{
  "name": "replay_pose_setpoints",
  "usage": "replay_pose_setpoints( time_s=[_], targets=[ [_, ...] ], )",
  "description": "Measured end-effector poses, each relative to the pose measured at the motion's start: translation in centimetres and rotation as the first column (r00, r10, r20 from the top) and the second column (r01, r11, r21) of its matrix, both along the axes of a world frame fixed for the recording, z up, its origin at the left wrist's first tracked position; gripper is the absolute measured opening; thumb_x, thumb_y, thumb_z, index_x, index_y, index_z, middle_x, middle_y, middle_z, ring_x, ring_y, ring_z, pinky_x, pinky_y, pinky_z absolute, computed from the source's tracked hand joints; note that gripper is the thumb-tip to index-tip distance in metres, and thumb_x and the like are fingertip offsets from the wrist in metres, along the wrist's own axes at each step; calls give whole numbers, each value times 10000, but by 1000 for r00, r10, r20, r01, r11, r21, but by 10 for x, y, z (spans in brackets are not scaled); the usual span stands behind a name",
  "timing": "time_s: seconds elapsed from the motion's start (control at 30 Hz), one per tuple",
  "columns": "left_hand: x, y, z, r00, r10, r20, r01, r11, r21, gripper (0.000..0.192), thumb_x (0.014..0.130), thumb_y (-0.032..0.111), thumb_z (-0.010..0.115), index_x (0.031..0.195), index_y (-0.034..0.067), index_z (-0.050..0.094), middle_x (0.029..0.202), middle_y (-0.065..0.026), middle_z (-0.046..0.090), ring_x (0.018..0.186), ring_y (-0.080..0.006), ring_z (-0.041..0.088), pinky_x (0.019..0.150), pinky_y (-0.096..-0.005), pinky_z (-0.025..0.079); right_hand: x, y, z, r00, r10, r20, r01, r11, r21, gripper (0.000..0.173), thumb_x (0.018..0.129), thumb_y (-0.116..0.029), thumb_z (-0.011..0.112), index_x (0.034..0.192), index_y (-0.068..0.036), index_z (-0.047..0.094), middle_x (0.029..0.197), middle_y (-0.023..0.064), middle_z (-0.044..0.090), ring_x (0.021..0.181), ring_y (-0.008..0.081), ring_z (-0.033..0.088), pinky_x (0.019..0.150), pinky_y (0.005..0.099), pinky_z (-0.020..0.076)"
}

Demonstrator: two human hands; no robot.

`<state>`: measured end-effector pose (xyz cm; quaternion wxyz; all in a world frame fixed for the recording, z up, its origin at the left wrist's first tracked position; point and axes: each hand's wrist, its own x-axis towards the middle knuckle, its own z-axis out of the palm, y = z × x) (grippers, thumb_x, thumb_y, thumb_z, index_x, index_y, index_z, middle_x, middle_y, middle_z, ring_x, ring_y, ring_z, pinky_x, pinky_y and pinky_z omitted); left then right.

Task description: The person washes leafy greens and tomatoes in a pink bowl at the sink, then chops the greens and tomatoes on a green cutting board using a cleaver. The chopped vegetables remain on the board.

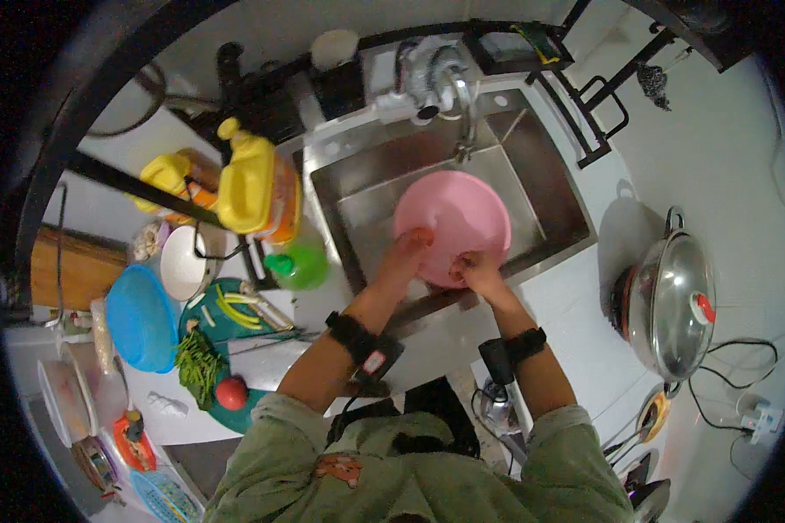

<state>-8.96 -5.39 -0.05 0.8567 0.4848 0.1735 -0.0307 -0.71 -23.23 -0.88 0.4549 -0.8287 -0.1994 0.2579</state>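
Note:
A pink plastic basin (454,202) sits in the stainless steel sink (366,216), under the chrome faucet (468,118). My left hand (411,253) reaches over the basin's near left side, its fingers bent and blurred. Close to it, my right hand (479,269) is at the near right side with curled fingers. Whether either hand grips the rim or something inside cannot be made out. Black straps with small devices circle both wrists.
Left of the sink stand yellow jugs (252,186) and a green bottle (301,265). A knife (268,356), leafy greens (199,366) and a tomato (231,393) lie on a green cutting board (235,418). At right stands a lidded pan (677,301). Black rack bars (144,186) cross overhead.

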Motion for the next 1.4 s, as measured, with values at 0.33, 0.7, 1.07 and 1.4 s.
replay_pose_setpoints(
  time_s=[0.33,0.7,1.07,1.4],
  targets=[
    [92,-27,-181,912,-121,-393,331,-351,876,340,814,224,535,1120,83,574,1153,-135,551,1085,-315,501,966,-503,317,119,-27,-44,663,-170,-729,468,854,227,388,915,-351,446,1015,-8,597,944,117,648,862,234,622,779,341,487],
    [87,-26,-197,977,-96,-188,203,188,961,362,921,279,423,1199,59,494,1193,-163,505,1087,-312,487,968,-397,382,161,-1,-151,808,-23,-589,303,874,381,343,911,-321,459,1086,-37,536,1093,99,563,990,235,538,859,357,437],
    [90,-42,-169,789,449,-419,-582,765,-277,500,967,413,237,1291,69,400,1227,-83,486,1130,-240,450,950,-387,417,121,17,-100,493,310,-813,266,836,480,332,919,-284,446,1126,-34,515,1105,104,550,1028,232,524,910,346,415],
    [92,-39,-148,892,399,-211,-449,836,-316,523,963,436,278,1330,68,340,1271,-92,441,1147,-210,437,946,-364,417,160,11,-148,830,-27,-557,264,899,350,311,941,-236,401,1083,0,546,1042,125,602,962,234,582,874,351,473]
  ],
)
